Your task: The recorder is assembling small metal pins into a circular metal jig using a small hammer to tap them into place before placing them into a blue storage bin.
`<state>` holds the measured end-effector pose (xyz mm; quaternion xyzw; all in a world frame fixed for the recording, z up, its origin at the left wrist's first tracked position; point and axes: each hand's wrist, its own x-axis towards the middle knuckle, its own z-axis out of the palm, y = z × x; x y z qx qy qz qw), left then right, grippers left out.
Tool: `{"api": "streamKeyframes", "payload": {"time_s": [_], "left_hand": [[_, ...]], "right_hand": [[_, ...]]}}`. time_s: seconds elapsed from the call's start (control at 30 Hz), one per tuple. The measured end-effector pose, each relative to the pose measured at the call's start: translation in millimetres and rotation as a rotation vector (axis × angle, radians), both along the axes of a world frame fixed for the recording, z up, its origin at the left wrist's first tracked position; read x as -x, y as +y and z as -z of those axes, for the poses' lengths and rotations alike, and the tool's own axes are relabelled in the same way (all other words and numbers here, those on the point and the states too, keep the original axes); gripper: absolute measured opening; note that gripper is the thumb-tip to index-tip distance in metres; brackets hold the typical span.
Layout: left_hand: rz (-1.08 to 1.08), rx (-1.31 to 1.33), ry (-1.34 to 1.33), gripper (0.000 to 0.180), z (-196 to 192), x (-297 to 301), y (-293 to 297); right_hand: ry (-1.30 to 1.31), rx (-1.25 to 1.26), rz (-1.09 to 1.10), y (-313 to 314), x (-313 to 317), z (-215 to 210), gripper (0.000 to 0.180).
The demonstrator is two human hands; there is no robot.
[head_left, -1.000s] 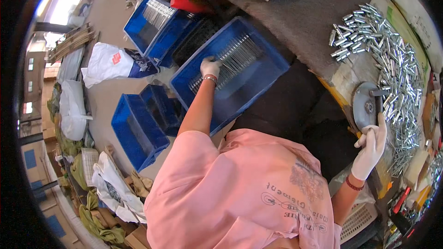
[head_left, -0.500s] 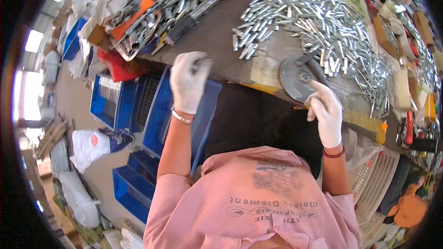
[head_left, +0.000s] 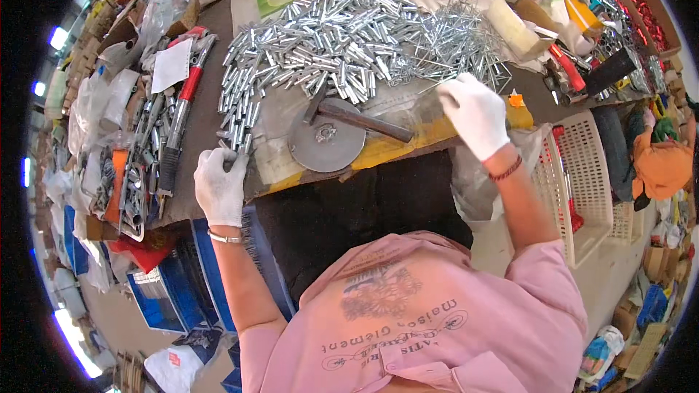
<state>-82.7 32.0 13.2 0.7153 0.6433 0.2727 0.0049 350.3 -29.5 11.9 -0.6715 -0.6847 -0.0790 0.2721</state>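
My left hand [head_left: 220, 188], in a white glove, reaches to the near-left end of a heap of short shiny metal tubes [head_left: 320, 36]. Its thumb and forefinger are apart beside the nearest tubes. My right hand [head_left: 475, 115], also gloved, is closed at the near edge of a tangle of thin metal pins [head_left: 462, 44]. Its curled fingers hide whatever they may hold. Between my hands a round grey metal disc [head_left: 326, 147] lies at the bench edge. A hammer [head_left: 364, 121] with a dark wooden handle rests across it.
On the left lie a red-and-black handled tool [head_left: 182, 113] and loose metal parts. At the right are a cardboard box of red parts [head_left: 644, 14] and a dark block [head_left: 610, 71]. Below stand blue crates [head_left: 156, 295] and a white plastic basket [head_left: 586, 182].
The view has swung to the right. My left hand has gone from the bench's front edge to the tubes. My right hand has left the disc for the pins, its fingers now curled.
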Motion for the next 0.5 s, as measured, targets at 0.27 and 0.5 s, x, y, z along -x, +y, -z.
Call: {"api": "streamKeyframes", "payload": {"time_s": [0.27,0.5], "left_hand": [[0.454,0.042,-0.084,0.01,-21.3,-66.8,-28.6],[0.517,0.111,-0.113,0.013,0.3,-77.5,-26.4]], "right_hand": [[-0.383,0.146,-0.154,53.7,-17.0,15.5,0.004],[1.189,0.399,-0.393,7.7,74.9,-21.8,0.011]]}}
